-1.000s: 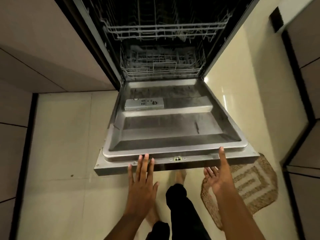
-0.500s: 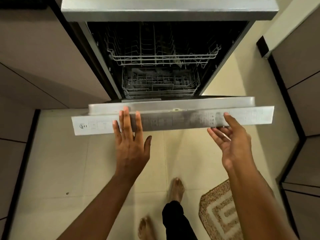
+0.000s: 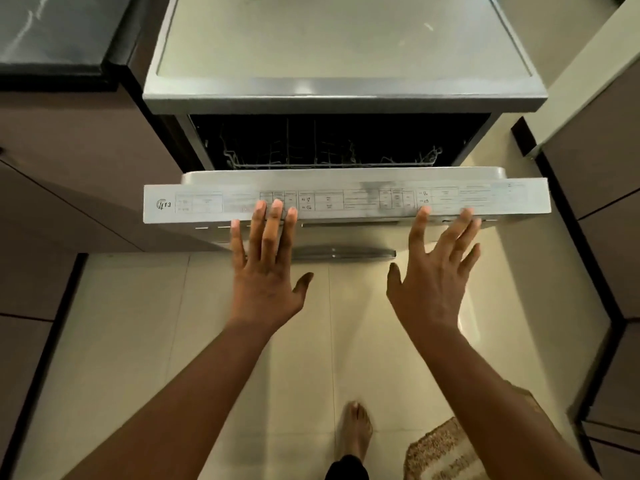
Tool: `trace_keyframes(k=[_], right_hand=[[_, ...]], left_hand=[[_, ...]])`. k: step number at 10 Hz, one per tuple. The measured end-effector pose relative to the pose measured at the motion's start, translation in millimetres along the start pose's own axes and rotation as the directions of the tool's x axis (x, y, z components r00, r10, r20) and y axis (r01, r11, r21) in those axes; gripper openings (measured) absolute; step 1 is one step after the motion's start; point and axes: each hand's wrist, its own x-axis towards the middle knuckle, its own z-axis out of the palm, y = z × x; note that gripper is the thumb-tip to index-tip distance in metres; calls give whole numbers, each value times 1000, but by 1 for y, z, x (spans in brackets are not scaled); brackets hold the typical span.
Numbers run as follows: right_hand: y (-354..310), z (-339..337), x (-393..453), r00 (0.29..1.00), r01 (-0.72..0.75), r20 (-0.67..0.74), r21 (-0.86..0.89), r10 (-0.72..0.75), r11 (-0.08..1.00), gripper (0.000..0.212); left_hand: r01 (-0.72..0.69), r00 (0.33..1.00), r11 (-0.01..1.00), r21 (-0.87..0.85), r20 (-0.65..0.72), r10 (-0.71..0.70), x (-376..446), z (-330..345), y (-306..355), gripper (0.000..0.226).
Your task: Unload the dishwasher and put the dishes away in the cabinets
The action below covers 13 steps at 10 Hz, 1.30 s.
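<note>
The steel dishwasher (image 3: 343,102) stands ahead with its door (image 3: 346,200) swung most of the way up, leaving a dark gap. Through the gap I see the upper wire rack (image 3: 329,157), with no dishes showing in it. My left hand (image 3: 268,268) lies flat, fingers spread, fingertips on the door's top control strip left of centre. My right hand (image 3: 434,275) is flat and spread too, fingertips at the strip's lower edge on the right. Neither hand holds anything.
A dark countertop (image 3: 55,32) sits at the top left above brown cabinet fronts (image 3: 69,161). More cabinet fronts (image 3: 602,174) line the right side. A woven mat (image 3: 446,452) lies on the pale tiled floor beside my bare foot (image 3: 356,431).
The door has swung up from lying flat to nearly shut, pushed by both hands. The lower rack and inner door panel have dropped out of sight. My view has risen.
</note>
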Motion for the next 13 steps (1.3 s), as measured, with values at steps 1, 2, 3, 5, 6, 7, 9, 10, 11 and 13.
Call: trace_keyframes(k=[1, 2, 3, 5, 6, 7, 9, 10, 11, 13], right_hand=[[6, 12, 33, 985, 144, -89, -31, -146, 989, 98], [8, 23, 65, 977, 198, -73, -45, -201, 979, 114], [7, 28, 102, 971, 218, -85, -67, -223, 974, 124], [-3, 39, 159, 961, 260, -77, -80, -266, 962, 130], [-3, 55, 169, 963, 254, -62, -118, -263, 960, 132], [-6, 67, 180, 978, 198, -35, -144, -205, 969, 136], [-15, 72, 194, 984, 176, 40, -87, -173, 981, 140], [-16, 64, 188, 989, 142, 72, -148, -132, 979, 142], [-22, 44, 172, 986, 138, 107, -135, -124, 981, 144], [-24, 3, 126, 972, 214, 108, -66, -206, 975, 105]], left_hand=[[36, 999, 999, -41, 7, -36, 29, 2, 6, 113], [52, 999, 997, -52, 15, -52, 58, 4, 5, 118], [56, 998, 998, -12, 32, -56, 91, 8, -4, 122], [51, 999, 997, 65, 17, -52, 142, 21, -20, 123], [36, 999, 995, 88, 20, -38, 147, 33, -26, 121], [35, 998, 995, 98, 46, -40, 151, 44, -32, 122], [65, 960, 994, 91, 266, -87, 173, 48, -39, 136], [77, 952, 991, 110, 288, -106, 170, 38, -34, 139], [87, 953, 989, 121, 280, -118, 159, 19, -26, 141], [-95, 952, 995, 4, 294, 90, 119, -28, -21, 111]])
